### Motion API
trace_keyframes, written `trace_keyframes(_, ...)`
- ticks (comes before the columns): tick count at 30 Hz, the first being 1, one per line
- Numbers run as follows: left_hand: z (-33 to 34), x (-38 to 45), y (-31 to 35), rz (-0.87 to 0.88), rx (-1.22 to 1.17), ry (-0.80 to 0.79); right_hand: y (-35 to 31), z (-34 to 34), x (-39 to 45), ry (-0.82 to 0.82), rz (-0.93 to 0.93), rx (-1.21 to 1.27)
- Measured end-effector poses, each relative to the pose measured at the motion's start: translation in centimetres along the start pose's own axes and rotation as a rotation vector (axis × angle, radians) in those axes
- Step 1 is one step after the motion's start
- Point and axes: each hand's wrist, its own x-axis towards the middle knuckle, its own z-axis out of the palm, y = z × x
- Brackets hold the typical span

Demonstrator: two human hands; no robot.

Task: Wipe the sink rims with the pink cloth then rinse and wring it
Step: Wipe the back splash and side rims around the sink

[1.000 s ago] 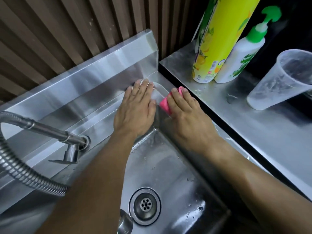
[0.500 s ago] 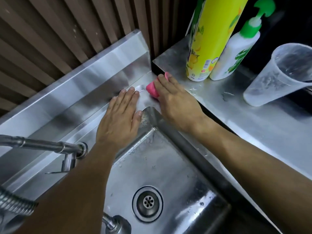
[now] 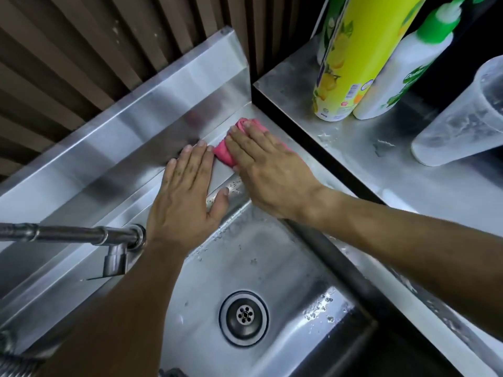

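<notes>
Two hands lie flat on the back rim of a wet steel sink point(image 3: 190, 270), the right hand point(image 3: 268, 170) pressing the bunched pink cloth point(image 3: 226, 155) with straight fingers, the left hand point(image 3: 185, 191) spread and empty beside it, below a brown slatted wall point(image 3: 89, 50).

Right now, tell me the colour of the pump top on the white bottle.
Green, on the white pump bottle; the head view shows it.

My right hand point(image 3: 268, 170) covers most of the pink cloth point(image 3: 224, 153). Beyond it, the yellow bottle point(image 3: 351, 58) and the plastic cup point(image 3: 462, 118) are cut off by the edge.
</notes>
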Motion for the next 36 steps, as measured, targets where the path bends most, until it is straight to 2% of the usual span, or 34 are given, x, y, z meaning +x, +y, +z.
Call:
trace_keyframes(2, 0.0, 0.0, 0.2, -0.007, -0.002, 0.0, 0.3, -0.5, 1.0, -0.049, 0.064, -0.002)
trace_keyframes(5, 0.0, 0.0, 0.2, -0.027, -0.016, 0.01, -1.7, -0.7, 2.8, -0.096, 0.284, -0.059)
trace_keyframes(8, 0.1, 0.0, 0.3, -0.019, -0.02, 0.012, -3.0, -0.6, -0.4, 0.006, 0.412, 0.014)
trace_keyframes(12, 0.0, 0.2, 0.5, -0.015, 0.011, 0.013, -2.8, -0.8, -5.0, 0.094, 0.395, 0.105)
trace_keyframes(17, -1.0, 1.9, 1.1, 0.089, -0.016, 0.069, -1.1, -0.6, 1.9, 0.006, 0.336, 0.134)
trace_keyframes(19, -1.6, 3.9, 1.3, 0.132, -0.039, 0.055, -0.9, -0.2, 3.1, -0.052, 0.37, 0.145)
trace_keyframes(23, -0.8, 5.2, 1.6, 0.295, -0.029, -0.078, -2.2, -0.1, -4.1, 0.02, 0.519, 0.099)
trace_keyframes(26, -0.5, 5.4, 1.4, 0.248, -0.065, -0.105, -3.6, -1.8, -10.3, 0.097, 0.651, 0.143)
trace_keyframes(28, -0.7, 5.6, 1.7, 0.255, -0.038, -0.089, -3.9, -2.1, -9.5, 0.106, 0.717, 0.141)
trace_keyframes(32, -1.2, 7.7, 3.0, 0.29, -0.078, -0.106, -2.6, -0.7, -3.9, 0.079, 0.659, 0.137)
trace_keyframes(34, -1.1, 8.8, 3.3, 0.375, -0.084, -0.124, -1.8, -0.4, -4.4, 0.009, 0.564, 0.1)
trace_keyframes(36, -0.8, 9.1, 3.1, 0.393, -0.083, -0.138, -1.9, -0.9, -7.5, 0.019, 0.492, 0.097)
